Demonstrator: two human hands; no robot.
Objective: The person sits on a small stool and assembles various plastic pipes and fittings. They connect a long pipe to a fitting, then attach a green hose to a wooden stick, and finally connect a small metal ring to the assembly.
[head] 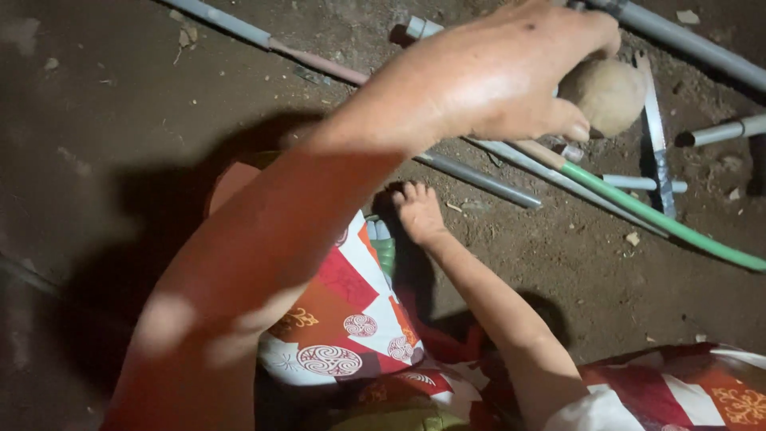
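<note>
Nearest the lens is the left forearm [263,263], running from about seven o'clock up toward one o'clock across the patterned red, white and orange cloth [351,319] over the knees. At its far end the left hand [503,76] is curled over a round, tan, dusty lump [610,96] (a stone or a ball of clay, it is hard to tell which). The fingers are bent well round it, thumb below and the rest over the top, so the lump sits at the fingertips at roughly two o'clock in the view, held just above the ground.

The lump lies on the far right side of the palm, and being roundish it has no clear long axis. Just beneath it, a thin grey pipe [511,153] and a green hose [662,219] run side by side, their long axes slanting from ten o'clock down to four o'clock; the lump hangs over the point where the green hose meets a tan section of pipe. A flat metal strip [656,136] lies almost upright at three o'clock of the lump.

The right hand [419,211] is lower, near the centre, fingers loosely folded and pressed to the dirt floor [120,120], holding nothing that shows; it is well apart from the lump. More grey pipes [694,40] cross the top edge.
</note>
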